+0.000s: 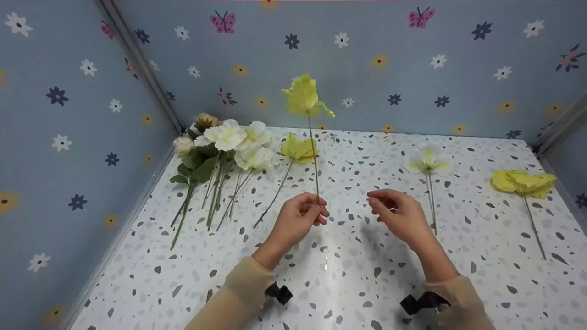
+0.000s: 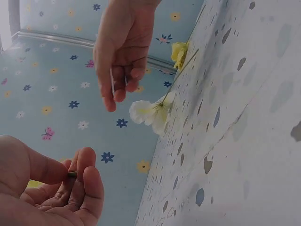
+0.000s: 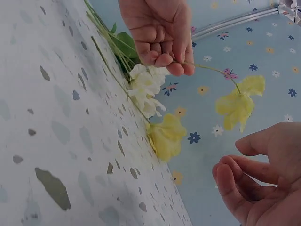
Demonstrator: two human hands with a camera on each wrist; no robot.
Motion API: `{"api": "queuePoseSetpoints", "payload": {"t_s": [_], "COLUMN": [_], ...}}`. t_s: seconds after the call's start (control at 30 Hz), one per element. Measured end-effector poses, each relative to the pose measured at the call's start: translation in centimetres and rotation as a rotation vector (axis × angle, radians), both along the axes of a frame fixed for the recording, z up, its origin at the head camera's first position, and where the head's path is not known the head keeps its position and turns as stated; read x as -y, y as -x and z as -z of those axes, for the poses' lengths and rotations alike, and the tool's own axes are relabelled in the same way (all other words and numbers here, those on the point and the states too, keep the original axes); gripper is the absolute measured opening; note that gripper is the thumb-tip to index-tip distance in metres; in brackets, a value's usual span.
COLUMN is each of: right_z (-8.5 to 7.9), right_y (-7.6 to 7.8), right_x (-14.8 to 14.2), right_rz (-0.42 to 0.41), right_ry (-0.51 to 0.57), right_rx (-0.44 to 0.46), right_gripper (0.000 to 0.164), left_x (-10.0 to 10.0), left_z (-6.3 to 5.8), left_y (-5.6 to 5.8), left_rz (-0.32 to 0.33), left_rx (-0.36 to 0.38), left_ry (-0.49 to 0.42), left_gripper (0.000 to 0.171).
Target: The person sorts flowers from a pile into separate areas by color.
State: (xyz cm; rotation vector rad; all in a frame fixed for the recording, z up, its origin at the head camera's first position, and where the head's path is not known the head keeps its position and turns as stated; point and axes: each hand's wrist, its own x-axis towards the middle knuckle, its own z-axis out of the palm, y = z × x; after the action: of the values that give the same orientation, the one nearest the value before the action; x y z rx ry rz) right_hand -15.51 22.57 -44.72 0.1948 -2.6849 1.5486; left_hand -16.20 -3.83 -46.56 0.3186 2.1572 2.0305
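My left hand [image 1: 298, 217] pinches the lower end of a thin green stem between thumb and fingers. The stem carries a yellow artificial flower [image 1: 302, 96], held upright above the table; the right wrist view shows the same yellow flower [image 3: 242, 101] on its bent stem. My right hand [image 1: 399, 215] is raised to the right of it, fingers loosely bent and nothing between them. Just beyond that hand lies a white flower [image 1: 429, 160] with a yellow-green centre. Behind the held stem, another yellow flower [image 1: 298, 149] lies on the table.
At the back left lies a bunch of white flowers [image 1: 229, 135] with long stems and green leaves [image 1: 197, 169]. A further yellow flower [image 1: 523, 183] lies at the far right. The speckled table [image 1: 183, 293] meets patterned blue walls [image 1: 321, 59] at the back and sides.
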Motion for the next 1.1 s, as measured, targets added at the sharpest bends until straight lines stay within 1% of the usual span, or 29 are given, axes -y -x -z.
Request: {"api": "queuePoseSetpoints", "payload": {"t_s": [0.17,0.33,0.4,0.5,0.6,0.7,0.83,0.93,1.03,1.1], "right_z": [0.0,0.5,0.7,0.8,0.9,1.0,1.0,0.8,0.6,0.5], "right_y": [0.1,-0.1,-0.1,-0.3,-0.3,-0.4,-0.4,-0.4,-0.4,-0.3], "right_x": [1.7,2.9,3.1,3.4,3.7,3.9,4.0,3.8,3.4,3.2], "right_rz": [0.012,-0.003,-0.011,-0.02,-0.031,-0.039,-0.047,-0.053,-0.063,-0.066], "right_ry": [0.097,0.202,0.237,0.268,0.284,0.294,0.312,0.342,0.379,0.377], "right_rx": [0.009,-0.005,0.005,0.029,0.048,0.049,0.025,0.008,0.013,0.027], "right_gripper": [0.027,0.028,0.028,0.031,0.033,0.031,0.027,0.024,0.023,0.025], "left_x": [-1.2,-2.2,-2.6,-3.0,-3.4,-3.6,-3.8,-3.8,-3.7,-3.5], "left_z": [0.4,0.7,0.8,0.9,1.0,1.2,1.3,1.4,1.5,1.5], "left_y": [-0.6,-1.2,-1.4,-1.7,-2.0,-2.2,-2.4,-2.3,-2.3,-2.2], "left_rz": [0.03,0.063,0.083,0.119,0.153,0.182,0.215,0.227,0.227,0.225], "left_rx": [-0.057,-0.12,-0.129,-0.101,-0.047,-0.014,0.003,0.008,0.022,0.025], "left_ry": [0.069,0.129,0.128,0.104,0.071,0.054,0.048,0.058,0.059,0.057], "left_gripper": [0.014,0.017,0.018,0.019,0.02,0.021,0.021,0.018,0.016,0.014]}}
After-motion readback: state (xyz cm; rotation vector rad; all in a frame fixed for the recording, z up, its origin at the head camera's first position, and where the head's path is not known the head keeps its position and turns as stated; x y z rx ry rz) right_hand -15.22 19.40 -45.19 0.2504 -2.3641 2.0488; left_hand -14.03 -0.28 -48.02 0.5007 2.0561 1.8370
